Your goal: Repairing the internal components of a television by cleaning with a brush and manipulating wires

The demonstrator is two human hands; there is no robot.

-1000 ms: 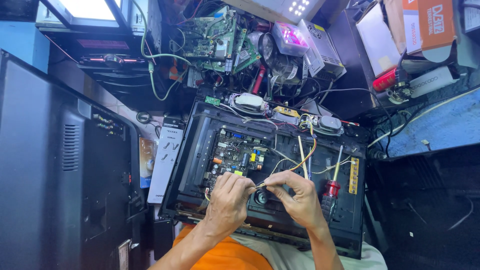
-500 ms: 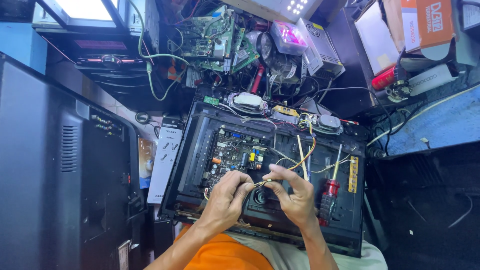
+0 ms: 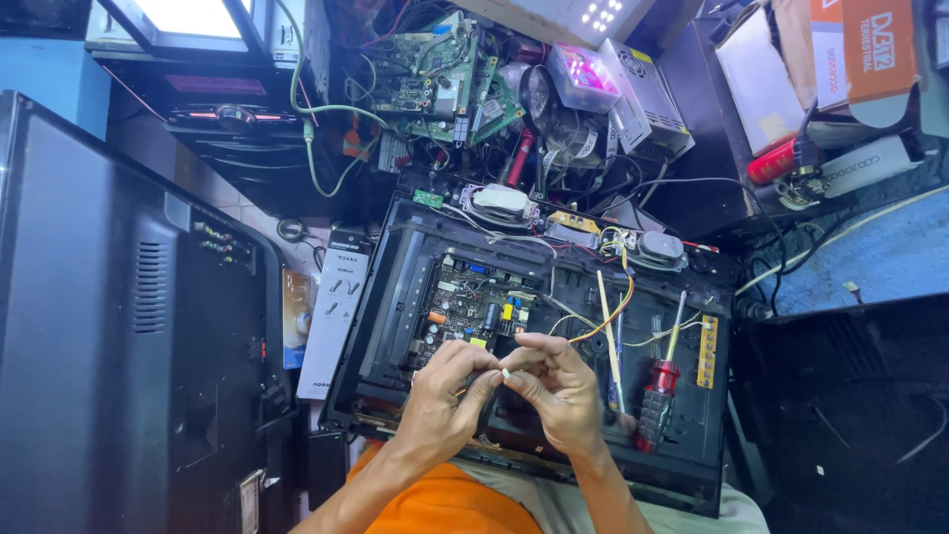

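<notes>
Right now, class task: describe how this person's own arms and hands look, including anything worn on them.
Both forearms are bare, with no sleeves reaching them. The left hand and right hand wear no gloves, and no watch, ring or wristband shows. The only clothing in view is an orange garment at the bottom edge.

A tiny white plastic connector (image 3: 505,374) shows pale between the fingertips of the left hand (image 3: 445,400) and right hand (image 3: 559,396). Yellow and orange thin wires (image 3: 608,318) run up and to the right of the pinch. Just above it lies a green circuit board (image 3: 473,305) dotted with yellow, blue and orange parts, set in a black plastic television shell (image 3: 395,297). To the right of the pinch rests a screwdriver with a red translucent handle (image 3: 655,400). Below the hands shows bright orange cloth (image 3: 435,504).
</notes>
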